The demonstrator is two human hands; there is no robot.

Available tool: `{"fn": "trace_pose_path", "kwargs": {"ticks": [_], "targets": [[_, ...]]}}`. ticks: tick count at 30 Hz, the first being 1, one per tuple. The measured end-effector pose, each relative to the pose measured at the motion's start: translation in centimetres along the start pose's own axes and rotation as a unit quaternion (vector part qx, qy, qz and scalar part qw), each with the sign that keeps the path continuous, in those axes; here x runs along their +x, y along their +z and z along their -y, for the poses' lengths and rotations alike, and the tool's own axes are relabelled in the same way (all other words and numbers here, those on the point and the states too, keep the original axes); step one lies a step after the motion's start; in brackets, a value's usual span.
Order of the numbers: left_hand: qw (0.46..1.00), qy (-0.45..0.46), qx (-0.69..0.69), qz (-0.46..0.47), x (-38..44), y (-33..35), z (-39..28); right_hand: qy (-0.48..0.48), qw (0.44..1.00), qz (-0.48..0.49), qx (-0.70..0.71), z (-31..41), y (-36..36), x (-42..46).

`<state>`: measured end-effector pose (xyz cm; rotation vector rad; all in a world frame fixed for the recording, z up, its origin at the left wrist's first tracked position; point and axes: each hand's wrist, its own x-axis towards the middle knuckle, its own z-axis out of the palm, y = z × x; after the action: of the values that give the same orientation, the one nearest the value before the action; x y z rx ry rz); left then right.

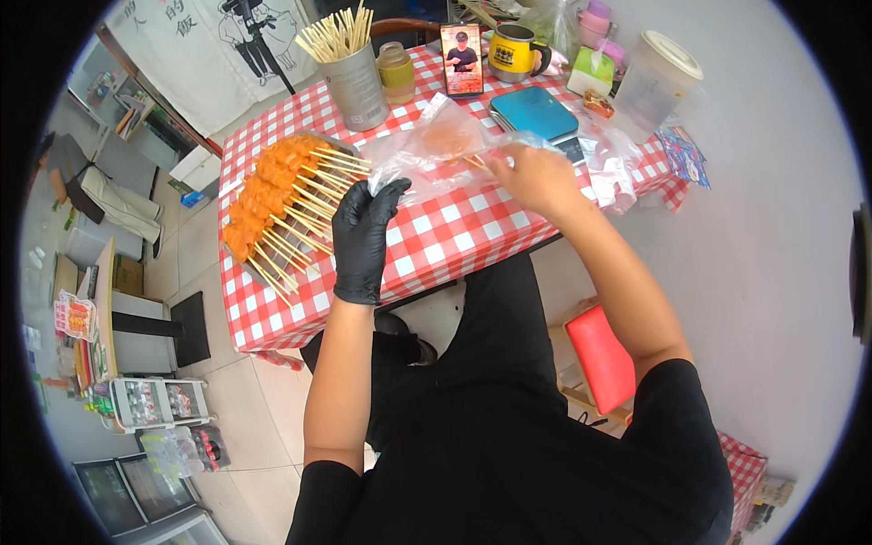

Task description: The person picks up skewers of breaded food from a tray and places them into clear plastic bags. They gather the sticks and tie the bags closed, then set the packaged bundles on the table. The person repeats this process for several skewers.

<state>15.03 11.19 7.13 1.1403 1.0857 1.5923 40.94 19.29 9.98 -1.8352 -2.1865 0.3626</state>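
Note:
My left hand (pixel 366 238), in a black glove, pinches the near left edge of a clear plastic bag (pixel 409 163). Orange marinated meat (pixel 446 139) shows through the plastic. At the bag's right side my bare right hand (pixel 535 177) is closed on it, with the ends of wooden skewers (pixel 477 162) by its fingertips. To the left, a metal tray (pixel 344 146) holds a row of orange meat skewers (pixel 272 184), their bare sticks pointing right towards my gloved hand.
Behind stand a can of wooden sticks (pixel 354 88), a glass jar (pixel 396 75), a phone (pixel 462 61) and a yellow mug (pixel 512 54). A blue-topped scale (pixel 535 112), crumpled plastic (pixel 613 170) and a lidded pitcher (pixel 654 82) are at the right. A person (pixel 102 184) is at far left.

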Motion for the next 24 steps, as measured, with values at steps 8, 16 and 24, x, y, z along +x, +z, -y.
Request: {"fn": "trace_pose_path", "kwargs": {"ticks": [8, 16, 24], "targets": [[0.999, 0.044, 0.003, -0.015, -0.3, -0.8, 2.9, 0.015, 1.000, 0.003, 0.025, 0.4, -4.0, -0.9], [0.996, 0.090, 0.011, 0.024, -2.5, -0.2, 9.1, -0.279, 0.944, 0.018, 0.174, 15.0, -1.8, -10.8], [0.933, 0.138, 0.319, 0.088, -2.6, -0.8, 12.3, -0.342, 0.939, -0.011, 0.037, 22.8, 8.4, -1.1]]}}
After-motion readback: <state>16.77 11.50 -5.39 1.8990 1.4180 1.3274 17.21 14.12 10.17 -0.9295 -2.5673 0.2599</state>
